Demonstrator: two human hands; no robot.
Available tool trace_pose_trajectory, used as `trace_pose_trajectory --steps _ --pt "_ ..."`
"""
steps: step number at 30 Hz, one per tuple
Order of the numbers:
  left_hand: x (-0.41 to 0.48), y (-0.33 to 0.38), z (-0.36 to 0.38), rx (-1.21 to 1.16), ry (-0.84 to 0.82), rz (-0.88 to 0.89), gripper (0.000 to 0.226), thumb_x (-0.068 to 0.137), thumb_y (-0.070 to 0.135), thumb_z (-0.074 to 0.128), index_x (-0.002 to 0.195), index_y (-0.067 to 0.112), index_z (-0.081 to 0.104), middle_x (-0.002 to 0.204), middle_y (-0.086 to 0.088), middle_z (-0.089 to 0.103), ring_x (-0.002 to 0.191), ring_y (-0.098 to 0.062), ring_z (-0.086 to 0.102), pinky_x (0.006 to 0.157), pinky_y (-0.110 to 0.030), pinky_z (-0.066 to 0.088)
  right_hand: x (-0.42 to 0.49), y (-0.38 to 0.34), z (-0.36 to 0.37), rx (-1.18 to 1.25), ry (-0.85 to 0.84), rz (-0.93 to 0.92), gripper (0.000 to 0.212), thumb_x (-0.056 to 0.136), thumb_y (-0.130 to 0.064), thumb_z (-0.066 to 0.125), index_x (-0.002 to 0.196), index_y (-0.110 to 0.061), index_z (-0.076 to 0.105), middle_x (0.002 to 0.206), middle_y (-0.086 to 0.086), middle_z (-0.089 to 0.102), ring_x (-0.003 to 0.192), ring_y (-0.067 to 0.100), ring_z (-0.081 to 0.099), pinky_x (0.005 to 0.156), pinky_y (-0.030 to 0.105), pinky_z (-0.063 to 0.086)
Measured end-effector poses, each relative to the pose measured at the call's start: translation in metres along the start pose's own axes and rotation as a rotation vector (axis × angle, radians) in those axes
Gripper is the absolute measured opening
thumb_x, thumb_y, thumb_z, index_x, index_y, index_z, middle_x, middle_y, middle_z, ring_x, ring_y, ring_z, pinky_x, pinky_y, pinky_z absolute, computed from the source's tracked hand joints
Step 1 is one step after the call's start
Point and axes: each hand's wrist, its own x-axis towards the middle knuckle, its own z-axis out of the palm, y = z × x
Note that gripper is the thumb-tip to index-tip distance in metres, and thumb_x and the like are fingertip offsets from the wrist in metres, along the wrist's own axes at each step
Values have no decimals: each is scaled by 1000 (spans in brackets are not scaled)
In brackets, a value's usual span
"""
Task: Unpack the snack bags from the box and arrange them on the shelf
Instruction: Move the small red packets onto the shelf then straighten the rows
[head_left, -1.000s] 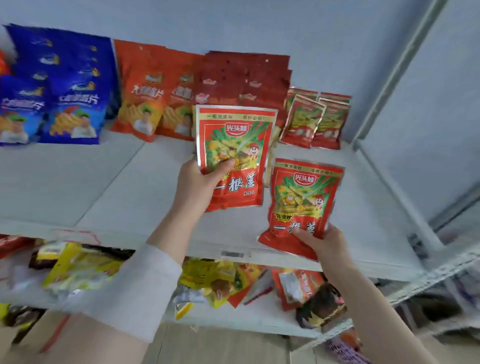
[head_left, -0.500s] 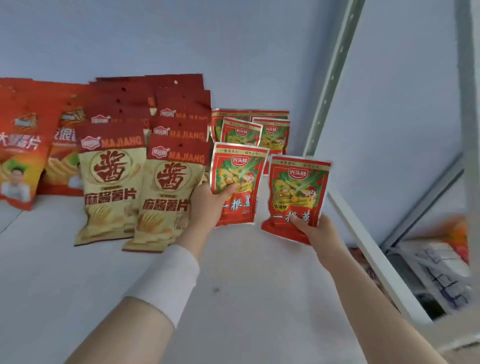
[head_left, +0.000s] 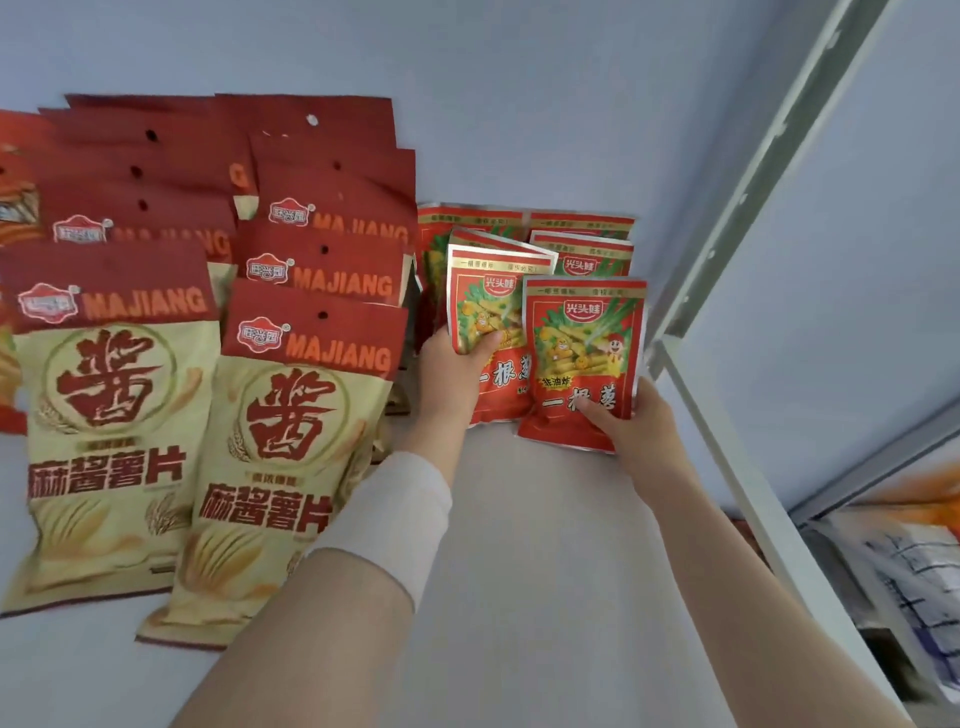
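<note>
Red left snack bag: gripped in left hand, just right of MAJIANG chip bags. Right snack bag: gripped in right hand, farther right of MAJIANG chip bags, overlapping left snack bag's edge.

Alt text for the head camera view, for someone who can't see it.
The left hand holds a red snack bag and the right hand a second red snack bag at a white shelf, in front of matching red bags. Larger Majiang chip bags overlap in rows at left.
</note>
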Motion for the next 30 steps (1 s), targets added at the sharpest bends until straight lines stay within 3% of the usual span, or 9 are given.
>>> trace_pose_trajectory --steps 3,7,11,13,15,18,22,26,30 --pt "11 -3 5 34 44 10 31 86 29 65 111 12 59 111 -7 66 95 -19 64 71 -24 49 7 0 6 -90 42 -12 42 76 -27 75 111 -16 54 95 -6 61 81 9 59 62 16 42" --pt "20 -3 10 54 126 2 46 82 28 69 117 11 43 119 -6 60 105 -20 61 79 -31 53 10 -1 11 -144 118 -12 64 74 -30 77 124 -12 41 105 -3 55 92 13 55 77 26 44" --pt "21 -8 15 109 196 56 51 81 27 70 120 12 40 122 -5 56 113 -20 57 89 -42 53 9 1 14 -162 159 -11 71 75 -32 76 131 -14 36 116 3 57 97 15 56 79 27 45" --pt "19 -9 16 175 226 87 61 82 29 69 132 12 38 128 -5 50 120 -20 50 96 -41 49 10 3 16 -192 182 -11 75 75 -36 75 135 -15 36 125 5 56 109 19 56 88 33 48" --pt "15 -10 15 270 240 111 74 86 31 64 145 13 23 139 -7 40 132 -20 38 104 -36 40 10 7 17 -230 207 -19 80 73 -39 76 138 -15 35 129 6 52 118 21 51 97 40 47" --pt "-1 -5 13 422 266 233 77 91 30 58 149 10 12 152 -9 23 141 -20 22 110 -31 30 7 7 17 -304 229 -23 81 75 -41 74 140 -15 33 137 6 43 129 21 39 105 42 39" --pt "-24 6 6 645 188 433 60 93 24 55 145 11 28 149 -8 32 140 -21 26 111 -32 28 -12 -6 15 -459 250 -105 73 82 -42 65 141 -13 33 143 8 37 135 23 27 110 38 29" --pt "-62 15 -24 938 25 663 42 93 19 53 135 14 47 134 -5 50 127 -21 43 105 -34 35 -52 -20 16 -639 188 -308 52 89 -34 57 133 -11 41 134 10 46 125 26 38 104 36 31" --pt "-115 14 -77 1246 14 650 35 94 14 45 129 14 48 127 -7 53 120 -25 46 98 -36 36 -107 -26 29 -877 7 -534 41 92 -28 51 129 -11 44 134 8 46 126 28 38 104 38 30"
